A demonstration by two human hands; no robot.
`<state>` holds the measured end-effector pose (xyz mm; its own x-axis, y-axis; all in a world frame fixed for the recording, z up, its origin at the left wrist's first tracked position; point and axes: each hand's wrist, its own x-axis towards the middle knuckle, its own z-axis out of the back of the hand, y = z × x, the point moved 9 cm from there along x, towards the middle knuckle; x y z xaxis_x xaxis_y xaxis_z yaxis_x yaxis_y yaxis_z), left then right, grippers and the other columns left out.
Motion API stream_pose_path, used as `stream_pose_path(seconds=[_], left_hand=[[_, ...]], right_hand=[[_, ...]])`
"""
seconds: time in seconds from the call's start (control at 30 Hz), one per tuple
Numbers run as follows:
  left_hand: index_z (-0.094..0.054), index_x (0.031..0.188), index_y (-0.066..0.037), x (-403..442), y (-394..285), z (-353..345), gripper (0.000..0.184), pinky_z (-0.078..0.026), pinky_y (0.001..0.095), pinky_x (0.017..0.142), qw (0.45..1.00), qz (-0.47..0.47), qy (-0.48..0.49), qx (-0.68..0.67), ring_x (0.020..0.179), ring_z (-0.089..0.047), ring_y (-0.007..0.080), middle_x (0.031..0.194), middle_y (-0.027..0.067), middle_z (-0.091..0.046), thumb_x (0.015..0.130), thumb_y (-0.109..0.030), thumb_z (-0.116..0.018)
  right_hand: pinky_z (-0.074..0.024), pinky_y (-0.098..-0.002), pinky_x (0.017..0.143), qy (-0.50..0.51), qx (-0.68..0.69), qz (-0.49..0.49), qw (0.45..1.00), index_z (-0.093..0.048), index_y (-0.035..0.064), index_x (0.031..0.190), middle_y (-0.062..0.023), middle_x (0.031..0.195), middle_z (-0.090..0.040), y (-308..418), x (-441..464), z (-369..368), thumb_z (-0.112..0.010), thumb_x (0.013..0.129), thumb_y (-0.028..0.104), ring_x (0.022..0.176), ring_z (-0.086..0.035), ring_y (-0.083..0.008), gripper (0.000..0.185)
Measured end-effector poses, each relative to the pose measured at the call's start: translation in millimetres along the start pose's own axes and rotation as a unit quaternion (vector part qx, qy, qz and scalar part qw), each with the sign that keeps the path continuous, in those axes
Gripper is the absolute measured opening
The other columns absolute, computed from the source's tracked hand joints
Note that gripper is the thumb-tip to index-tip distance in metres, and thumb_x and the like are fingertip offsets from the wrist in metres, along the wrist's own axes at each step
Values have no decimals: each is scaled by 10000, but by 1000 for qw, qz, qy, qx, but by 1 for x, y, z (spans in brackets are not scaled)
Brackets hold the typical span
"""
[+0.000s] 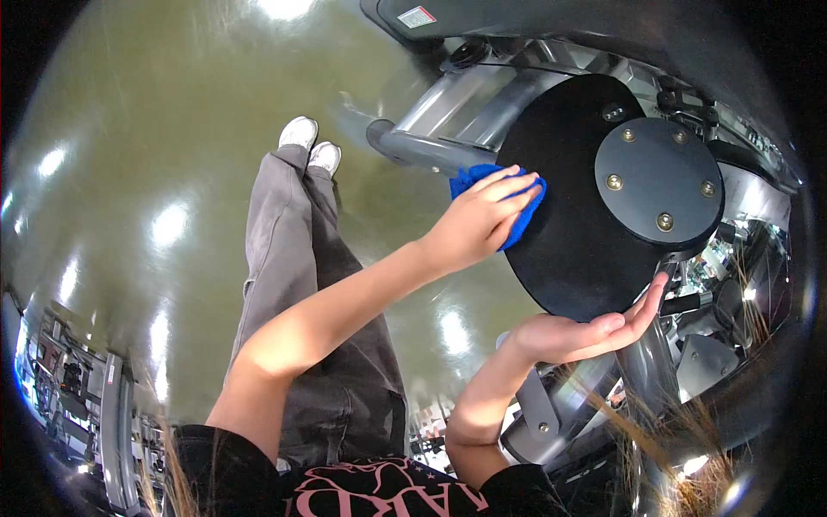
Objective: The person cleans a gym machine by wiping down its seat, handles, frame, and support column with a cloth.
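Observation:
A blue cloth point(528, 214) is bunched under my left hand point(482, 217), whose fingers press it against the left edge of a large black round pad point(560, 250). A grey metal disc point(642, 194) with several bolts is fixed over the pad's right side. My right hand point(594, 334) is at the pad's lower edge, palm turned up toward it, fingers stretched out to the right. It holds nothing; whether it presses on the pad I cannot tell.
The pad belongs to a gym machine with silver tubes point(465, 108) and a dark cover point(586, 21) above. Below right are more frame tubes point(642, 370) and a grey bracket point(538, 405). My legs point(289, 224) stand on a shiny olive floor point(138, 112). More equipment point(77, 388) lies lower left.

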<state>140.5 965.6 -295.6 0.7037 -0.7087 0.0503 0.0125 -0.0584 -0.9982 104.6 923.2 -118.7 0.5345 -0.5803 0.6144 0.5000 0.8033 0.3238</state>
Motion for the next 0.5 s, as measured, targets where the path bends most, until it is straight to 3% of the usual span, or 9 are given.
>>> stream_pose_path(seconds=[0.5], left_hand=[[-511, 1197, -13, -23, -81, 4, 447, -356, 423, 1002, 994, -87, 34, -62, 1221, -398, 352, 1290, 121, -456, 754, -61, -547]], right_hand=[[-247, -414, 1060, 1, -23, 1, 1000, -402, -89, 1224, -232, 1258, -456, 0, 0, 1, -256, 924, 313, 1220, -403, -310, 523]])
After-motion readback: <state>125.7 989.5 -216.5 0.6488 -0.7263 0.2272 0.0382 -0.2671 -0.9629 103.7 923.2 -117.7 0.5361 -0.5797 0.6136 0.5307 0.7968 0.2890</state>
